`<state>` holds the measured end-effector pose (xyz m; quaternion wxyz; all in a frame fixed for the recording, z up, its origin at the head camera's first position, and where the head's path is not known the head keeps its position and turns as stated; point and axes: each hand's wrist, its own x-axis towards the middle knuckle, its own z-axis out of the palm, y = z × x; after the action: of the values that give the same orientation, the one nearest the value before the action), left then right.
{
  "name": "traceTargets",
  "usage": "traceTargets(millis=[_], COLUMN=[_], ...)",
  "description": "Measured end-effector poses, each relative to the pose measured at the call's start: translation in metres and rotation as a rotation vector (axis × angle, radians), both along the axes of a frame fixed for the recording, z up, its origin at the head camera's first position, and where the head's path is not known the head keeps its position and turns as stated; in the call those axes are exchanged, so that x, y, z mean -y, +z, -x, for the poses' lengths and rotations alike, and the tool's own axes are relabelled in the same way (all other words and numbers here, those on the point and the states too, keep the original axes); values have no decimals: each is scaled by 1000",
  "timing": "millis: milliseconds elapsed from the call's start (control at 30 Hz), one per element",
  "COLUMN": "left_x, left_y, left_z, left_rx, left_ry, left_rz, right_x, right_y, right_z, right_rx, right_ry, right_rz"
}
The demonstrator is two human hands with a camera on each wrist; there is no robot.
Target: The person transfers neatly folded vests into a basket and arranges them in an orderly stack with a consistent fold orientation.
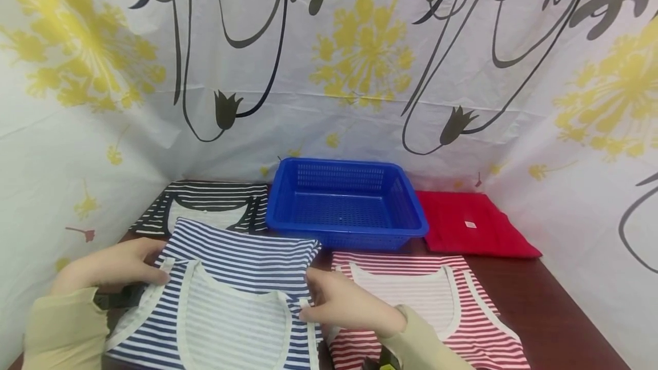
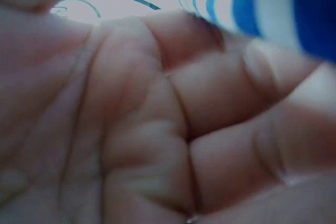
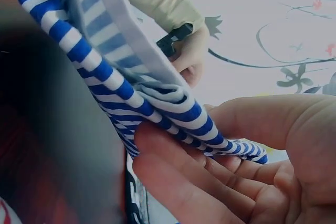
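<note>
Both hands hold a blue-and-white striped tank top (image 1: 236, 307) with pale neck and armhole trim, one at each shoulder strap. My left hand (image 1: 115, 267) pinches its left shoulder; in the left wrist view the palm and curled fingers (image 2: 226, 87) fill the picture, with a bit of striped cloth (image 2: 273, 9) at the upper right. On the other side, my right hand (image 1: 349, 301) grips the right shoulder. The right wrist view shows its thumb above the striped fabric (image 3: 115, 82) and its fingers (image 3: 178, 166) underneath. The upper part of the top lies raised toward the back.
A blue plastic basket (image 1: 346, 238) stands at the back middle. Left of it lies a black-and-white striped garment (image 1: 216, 190), and right of it a folded red garment (image 1: 462, 216). A red-and-white striped tank top (image 1: 478, 313) lies at the right on the dark table (image 1: 560, 324).
</note>
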<state>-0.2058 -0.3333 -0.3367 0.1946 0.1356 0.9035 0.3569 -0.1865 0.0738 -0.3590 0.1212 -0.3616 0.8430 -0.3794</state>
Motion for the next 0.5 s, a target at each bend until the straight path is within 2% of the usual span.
traceTargets(millis=[100,233,333,500], left_x=[0,-2,-2,-4], left_y=[3,3,3,3], left_z=[-3,-5,-6,-6], left_rx=[13,-3,-62,-118], left_ry=[22,19,8,12], left_rz=[-8,-41,-34,-67], right_x=[-2,-5,-9,-20], right_y=[4,9,13,23], right_z=[-3,-5,-5,2], right_rx=[-8,-18,-36,-30], right_ry=[6,14,3,-16], right_rz=[16,27,27,49])
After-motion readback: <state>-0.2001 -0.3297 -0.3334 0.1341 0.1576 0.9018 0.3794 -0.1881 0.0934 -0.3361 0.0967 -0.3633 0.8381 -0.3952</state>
